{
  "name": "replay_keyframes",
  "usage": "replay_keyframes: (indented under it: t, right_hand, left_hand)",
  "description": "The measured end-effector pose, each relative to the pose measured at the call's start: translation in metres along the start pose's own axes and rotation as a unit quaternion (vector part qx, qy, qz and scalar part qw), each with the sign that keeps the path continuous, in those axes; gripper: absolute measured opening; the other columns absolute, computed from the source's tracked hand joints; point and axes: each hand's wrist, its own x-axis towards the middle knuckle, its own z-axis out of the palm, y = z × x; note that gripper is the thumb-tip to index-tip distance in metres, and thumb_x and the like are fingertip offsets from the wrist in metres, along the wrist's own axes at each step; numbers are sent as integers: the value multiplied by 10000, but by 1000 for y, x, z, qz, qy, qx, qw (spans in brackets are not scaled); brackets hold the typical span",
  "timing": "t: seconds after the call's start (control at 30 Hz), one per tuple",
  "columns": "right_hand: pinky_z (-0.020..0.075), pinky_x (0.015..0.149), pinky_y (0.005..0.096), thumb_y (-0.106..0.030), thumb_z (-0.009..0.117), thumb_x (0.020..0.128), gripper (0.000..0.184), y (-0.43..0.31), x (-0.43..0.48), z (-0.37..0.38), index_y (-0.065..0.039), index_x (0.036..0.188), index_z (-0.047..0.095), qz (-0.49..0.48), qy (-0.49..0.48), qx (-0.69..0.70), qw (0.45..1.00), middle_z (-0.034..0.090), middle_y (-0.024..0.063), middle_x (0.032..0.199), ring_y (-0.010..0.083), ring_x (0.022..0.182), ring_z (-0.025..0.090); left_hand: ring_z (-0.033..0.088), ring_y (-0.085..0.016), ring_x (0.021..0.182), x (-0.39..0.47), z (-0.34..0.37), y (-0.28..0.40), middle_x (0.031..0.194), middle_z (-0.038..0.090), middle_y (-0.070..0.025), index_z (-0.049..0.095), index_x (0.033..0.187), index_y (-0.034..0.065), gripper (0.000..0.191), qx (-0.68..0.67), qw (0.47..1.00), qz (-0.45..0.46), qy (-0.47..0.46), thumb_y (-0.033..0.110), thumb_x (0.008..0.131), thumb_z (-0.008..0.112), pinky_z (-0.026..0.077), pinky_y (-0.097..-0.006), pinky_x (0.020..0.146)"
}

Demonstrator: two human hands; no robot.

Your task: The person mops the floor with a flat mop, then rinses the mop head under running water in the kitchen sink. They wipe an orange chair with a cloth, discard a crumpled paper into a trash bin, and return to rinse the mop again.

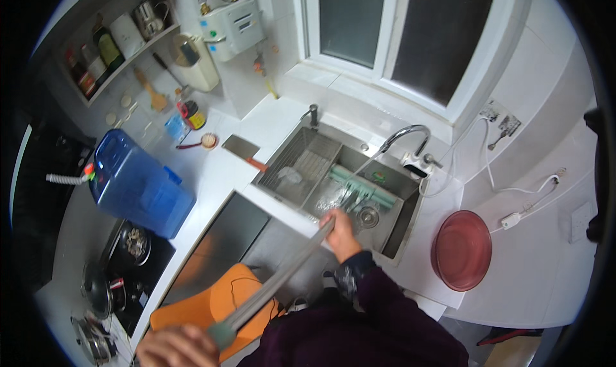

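My right hand grips the grey pole of a mop at the sink's front edge. My left hand, blurred at the bottom left, is closed around the pole's upper end by its green grip. The pole slants down into the right part of a stainless steel sink. There the light green mop head lies under water running from a curved chrome faucet. Splashing water hides part of the basin floor beside a round drain strainer.
A wire rack occupies the sink's left side. A cleaver lies left of it, its handle at the rim. A pink basin stands right. On the left counter are a blue water container and a brush. An orange chair is below.
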Motion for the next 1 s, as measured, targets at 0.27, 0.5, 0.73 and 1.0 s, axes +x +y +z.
replay_keyframes:
  t: [0.27, 0.5, 0.73, 1.0]
  right_hand:
    - [497, 627, 441, -56, 562, 881, 71, -5, -10, 7, -31, 857, 500, 49, 37, -38, 997, 510, 105, 652, 259, 606, 540]
    - [515, 613, 452, -24, 552, 888, 50, -2, 4, 6, 0, 877, 510, 92, 89, -42, 991, 543, 122, 721, 261, 619, 561]
    - [550, 611, 365, -61, 617, 891, 105, 30, -26, 16, -29, 970, 555, 99, 54, -37, 993, 585, 101, 828, 233, 698, 628]
    - [531, 514, 397, -82, 658, 872, 153, 31, -20, 25, -35, 958, 541, 89, 126, -115, 981, 566, 87, 749, 231, 628, 634]
  left_hand:
    - [606, -144, 703, 16, 14, -2, 690, 592, 1, 581, 876, 100, 176, -55, 991, 116, 24, 147, 883, 750, 423, -300, 618]
    - [665, -172, 803, 31, -1, 25, 786, 614, -3, 576, 954, 109, 260, 1, 995, 49, -82, 274, 892, 767, 518, -303, 649]
    - [329, -100, 510, -3, -5, -22, 627, 358, 21, 373, 851, 147, 270, -28, 931, 60, 359, 153, 986, 607, 334, -273, 554]
    - [429, -149, 627, -20, -2, 22, 695, 402, 11, 442, 848, 144, 258, -117, 944, 156, 266, 271, 1020, 587, 338, -359, 704]
